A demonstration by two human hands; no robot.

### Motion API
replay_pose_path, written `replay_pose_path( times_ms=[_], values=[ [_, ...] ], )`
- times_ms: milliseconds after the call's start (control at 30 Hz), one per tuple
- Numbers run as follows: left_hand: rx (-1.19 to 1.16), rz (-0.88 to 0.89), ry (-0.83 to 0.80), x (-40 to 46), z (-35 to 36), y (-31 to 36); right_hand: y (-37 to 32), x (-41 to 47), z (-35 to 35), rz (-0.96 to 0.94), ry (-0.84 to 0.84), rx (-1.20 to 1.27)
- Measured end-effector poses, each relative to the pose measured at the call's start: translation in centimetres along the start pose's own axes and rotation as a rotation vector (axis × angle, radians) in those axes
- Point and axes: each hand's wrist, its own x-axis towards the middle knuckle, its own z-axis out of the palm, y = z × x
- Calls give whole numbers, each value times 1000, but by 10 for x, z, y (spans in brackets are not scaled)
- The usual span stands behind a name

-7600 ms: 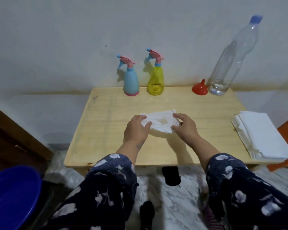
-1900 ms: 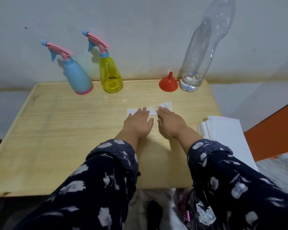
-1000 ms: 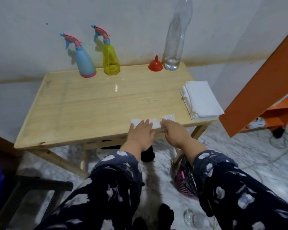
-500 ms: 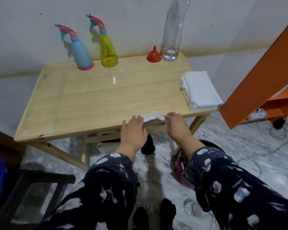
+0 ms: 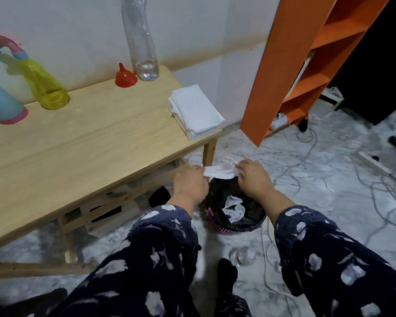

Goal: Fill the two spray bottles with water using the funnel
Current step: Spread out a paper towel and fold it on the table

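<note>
Both hands' fingers (image 5: 240, 171) pinch a tissue (image 5: 218, 172) over the bin (image 5: 249, 221) (funnel (image 5: 125, 77) untouched).

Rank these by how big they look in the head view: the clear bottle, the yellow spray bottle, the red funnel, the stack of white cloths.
1. clear bottle, its top cut off by the frame
2. yellow spray bottle and stack of white cloths: too alike to rank, and the wide lens stretches the bottle
3. red funnel

Two hands hold a tissue over a bin beside a table

On the table (image 5: 82, 143), two spray bottles (image 5: 44, 85) stand left, funnel (image 5: 125, 76) then water bottle (image 5: 142, 42) right, napkin stack (image 5: 196, 112) nearer; bin (image 5: 236, 209) on floor right of it, below the tissue (image 5: 218, 171)
</note>
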Motion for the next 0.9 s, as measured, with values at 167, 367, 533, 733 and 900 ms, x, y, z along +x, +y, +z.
replay_pose_path(
  times_ms=[167, 367, 533, 733, 900],
  values=[
    [-68, 60, -56, 41, 46, 39, 58, -2, 20, 115, -7, 28],
    [-179, 73, -199, 113, 136, 60, 135, 23, 91, 223, -36, 131],
    [-195, 62, -391, 164, 219, 57, 193, 48, 170, 301, -121, 212],
    [-232, 53, -452, 180, 266, 52, 223, 55, 214, 334, -227, 211],
    [-307, -15, -486, 153, 247, 29, 199, 24, 201, 337, -266, 324]
  ],
)
